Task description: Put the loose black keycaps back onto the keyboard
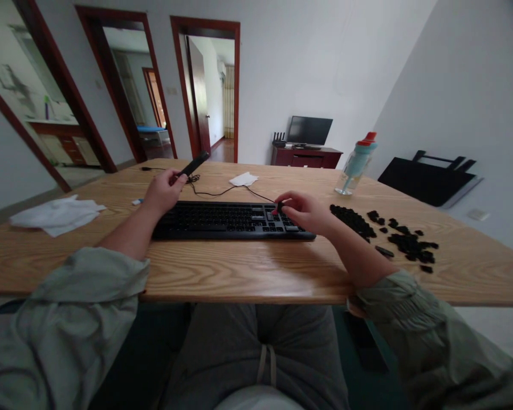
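Note:
A black keyboard [222, 221] lies across the wooden table in front of me, with grey gaps among its keys, mostly towards the right end. My left hand [165, 191] is closed around a slim black bar-shaped object [194, 164], raised over the keyboard's upper left corner; its exact kind does not show. Above the keyboard's right end, my right hand [303, 212] pinches a small black keycap [280, 207] between thumb and fingers. A small pink spot shows below it. Loose black keycaps lie in a dense pile [353, 221] and a scattered group [412, 245] to the right.
Behind the keyboard runs its black cable [216, 194], beside a folded white tissue [243, 179]. More white tissue [57, 214] lies at the left. A clear bottle with a red lid [354, 165] stands at the back right. The table's front edge [248, 298] is close to my lap.

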### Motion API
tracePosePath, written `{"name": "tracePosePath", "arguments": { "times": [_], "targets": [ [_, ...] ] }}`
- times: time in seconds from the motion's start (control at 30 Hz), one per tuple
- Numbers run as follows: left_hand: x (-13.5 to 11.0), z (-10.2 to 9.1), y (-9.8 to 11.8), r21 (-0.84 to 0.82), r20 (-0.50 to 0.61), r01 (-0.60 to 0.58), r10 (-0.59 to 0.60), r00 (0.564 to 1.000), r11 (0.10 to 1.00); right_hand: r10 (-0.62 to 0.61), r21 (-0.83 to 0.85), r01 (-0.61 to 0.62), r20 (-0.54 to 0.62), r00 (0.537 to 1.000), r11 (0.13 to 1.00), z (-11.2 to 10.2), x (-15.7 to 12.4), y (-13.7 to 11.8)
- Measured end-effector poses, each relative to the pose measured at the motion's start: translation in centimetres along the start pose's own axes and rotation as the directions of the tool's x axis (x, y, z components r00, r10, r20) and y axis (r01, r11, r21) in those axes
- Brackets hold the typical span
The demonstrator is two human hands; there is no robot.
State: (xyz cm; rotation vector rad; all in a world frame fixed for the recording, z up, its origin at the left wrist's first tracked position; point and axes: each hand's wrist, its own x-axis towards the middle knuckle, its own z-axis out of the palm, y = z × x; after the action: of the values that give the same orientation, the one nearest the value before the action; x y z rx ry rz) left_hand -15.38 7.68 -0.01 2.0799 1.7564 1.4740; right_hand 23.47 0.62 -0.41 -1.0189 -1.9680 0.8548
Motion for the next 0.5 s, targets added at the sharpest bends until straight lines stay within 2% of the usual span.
{"name": "tracePosePath", "arguments": {
  "times": [0.2,0.3,0.4,0.5],
  "targets": [
    [-0.2,0.2,0.7,0.022,0.055,-0.036,0.034,0.998,0.999,0.008,0.154,-0.019,0.072,0.997,0.988,0.5,-0.8,1.3],
    [-0.1,0.2,0.6,0.051,0.121,-0.032,0.025,0.992,0.998,0.003,0.197,-0.026,0.117,0.993,0.98,0.5,-0.8,1.4],
    [-0.3,0.5,1.0,0.124,0.205,-0.041,0.015,0.979,0.991,-0.017,0.193,-0.01,0.138,0.99,0.981,0.5,-0.8,1.5],
    [-0.9,0.9,2.4,0.148,0.275,-0.085,0.042,0.961,0.985,-0.029,0.131,0.012,0.129,0.991,0.991,0.6,-0.7,1.7]
  ]
}}
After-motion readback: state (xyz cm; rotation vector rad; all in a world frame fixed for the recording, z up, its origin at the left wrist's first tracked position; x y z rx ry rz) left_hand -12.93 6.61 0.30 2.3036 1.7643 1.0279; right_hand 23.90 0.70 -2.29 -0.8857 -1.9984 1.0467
